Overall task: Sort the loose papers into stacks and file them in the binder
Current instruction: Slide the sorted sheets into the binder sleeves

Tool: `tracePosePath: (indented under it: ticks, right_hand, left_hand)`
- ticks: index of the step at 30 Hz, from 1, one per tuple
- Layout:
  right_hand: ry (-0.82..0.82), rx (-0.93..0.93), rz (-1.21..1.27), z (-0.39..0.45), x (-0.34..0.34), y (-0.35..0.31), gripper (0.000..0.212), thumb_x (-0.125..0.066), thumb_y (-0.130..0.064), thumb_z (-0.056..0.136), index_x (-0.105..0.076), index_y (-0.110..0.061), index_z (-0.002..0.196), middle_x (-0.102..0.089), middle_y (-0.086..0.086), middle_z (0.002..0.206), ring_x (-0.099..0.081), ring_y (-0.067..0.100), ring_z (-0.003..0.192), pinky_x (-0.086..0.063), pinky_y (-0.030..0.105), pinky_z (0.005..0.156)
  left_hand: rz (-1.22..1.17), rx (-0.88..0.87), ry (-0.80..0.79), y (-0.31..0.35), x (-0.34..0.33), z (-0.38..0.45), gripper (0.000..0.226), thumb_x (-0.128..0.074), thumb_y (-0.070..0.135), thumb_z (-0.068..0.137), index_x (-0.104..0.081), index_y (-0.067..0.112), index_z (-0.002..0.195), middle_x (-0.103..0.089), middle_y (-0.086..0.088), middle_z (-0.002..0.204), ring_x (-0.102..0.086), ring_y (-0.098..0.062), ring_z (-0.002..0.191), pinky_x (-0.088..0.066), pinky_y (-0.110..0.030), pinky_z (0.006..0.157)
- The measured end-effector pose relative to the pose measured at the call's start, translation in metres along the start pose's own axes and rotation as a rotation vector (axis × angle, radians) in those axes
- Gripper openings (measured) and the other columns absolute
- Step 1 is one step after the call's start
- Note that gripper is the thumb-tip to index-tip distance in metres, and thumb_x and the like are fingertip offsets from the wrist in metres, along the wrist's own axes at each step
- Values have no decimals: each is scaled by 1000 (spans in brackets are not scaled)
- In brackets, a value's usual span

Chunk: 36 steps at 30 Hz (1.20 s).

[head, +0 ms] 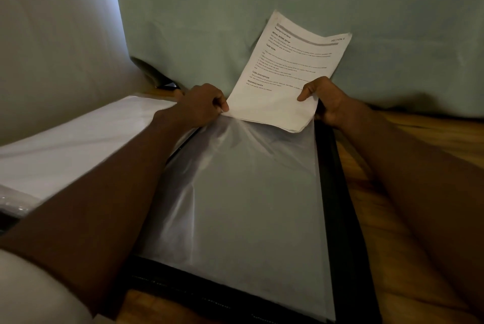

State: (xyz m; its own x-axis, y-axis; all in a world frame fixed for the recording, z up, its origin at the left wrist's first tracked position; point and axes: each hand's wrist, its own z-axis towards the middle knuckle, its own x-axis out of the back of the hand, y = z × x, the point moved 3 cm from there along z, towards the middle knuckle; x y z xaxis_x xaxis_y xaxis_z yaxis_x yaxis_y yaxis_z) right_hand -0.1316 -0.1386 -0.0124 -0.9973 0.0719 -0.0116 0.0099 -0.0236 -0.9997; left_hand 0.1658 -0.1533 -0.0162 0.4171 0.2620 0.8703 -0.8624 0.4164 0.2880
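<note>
One stack of papers (285, 79) is partway into a clear sleeve (235, 192) of the open binder (340, 205) on the wooden floor (419, 140); left hand (201, 106) pinches the sleeve's mouth, right hand (324, 98) grips the papers. Pushing them home remains.

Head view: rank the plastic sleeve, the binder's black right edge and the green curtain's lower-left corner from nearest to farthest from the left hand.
1. Plastic sleeve: pinched at its top by the left hand.
2. Curtain's lower-left corner: up and to the left, apart from the hand.
3. Binder's black right edge: across the sleeve, on the right.
</note>
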Motion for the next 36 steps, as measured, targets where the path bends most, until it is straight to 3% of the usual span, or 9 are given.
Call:
tracePosePath:
  ticks: [5,13,18,20,22,25,30,33,36]
  right_hand:
    - [29,16,69,0,4,1,52,-69,-13,77,-67,-16,129,-74,5,120,-68,26,115,-52,42,104]
    - [55,27,88,3,4,6,43,-59,-2,86,-66,-8,129,-72,7,122,-66,29,106,-56,39,90]
    - [-32,31,99,1,4,4,46,-58,-5,88,-62,-10,134,-71,6,118,-66,21,82,-48,22,48]
    - [-80,38,104,-1,5,3,48,-59,-4,89,-61,-13,137,-71,5,125,-69,23,92,-55,24,51]
    - [-127,45,94,-2,5,2,49,-58,-1,90,-61,-14,137,-72,3,126,-72,25,104,-64,34,71]
    - [-206,53,38,-5,3,0,49,-60,2,90,-62,-14,136,-73,2,124,-69,24,116,-58,36,96]
    - [-318,86,-37,-3,5,-3,45,-64,-9,92,-61,-20,135,-70,3,131,-64,26,124,-44,44,111]
    - [-276,71,44,6,8,5,43,-66,-18,95,-60,-18,138,-69,5,132,-65,25,123,-50,44,108]
    - [-110,47,204,14,12,13,46,-69,-18,95,-59,-11,139,-70,10,130,-69,26,115,-61,39,89]
  left_hand:
    - [-27,-25,-10,6,3,-1,11,-73,14,89,-76,24,87,-71,4,102,-57,-11,92,-45,-37,95]
    - [-35,15,62,6,5,-6,27,-73,18,86,-65,35,66,-71,15,92,-65,-16,100,-44,-52,102]
    - [-14,61,66,3,0,-5,29,-70,16,85,-63,36,65,-64,22,80,-65,-18,97,-45,-53,103]
    - [-44,50,60,3,0,-4,24,-69,12,88,-66,31,74,-69,16,87,-66,-18,96,-48,-43,101]
    - [-40,33,43,2,0,-4,10,-69,8,90,-73,18,89,-72,0,101,-63,-17,94,-49,-33,93]
    - [-32,37,43,3,1,-2,15,-66,4,90,-74,11,100,-72,-4,109,-64,-19,96,-50,-32,90]
    - [-61,95,51,11,9,-7,20,-59,3,95,-75,16,97,-72,2,102,-65,-17,99,-47,-29,91]
    - [-87,144,109,15,16,-9,17,-61,15,95,-74,23,101,-73,7,104,-65,-15,103,-45,-34,98]
    - [-121,96,83,21,17,-9,8,-67,33,94,-74,30,99,-73,11,100,-66,-14,102,-47,-46,104]
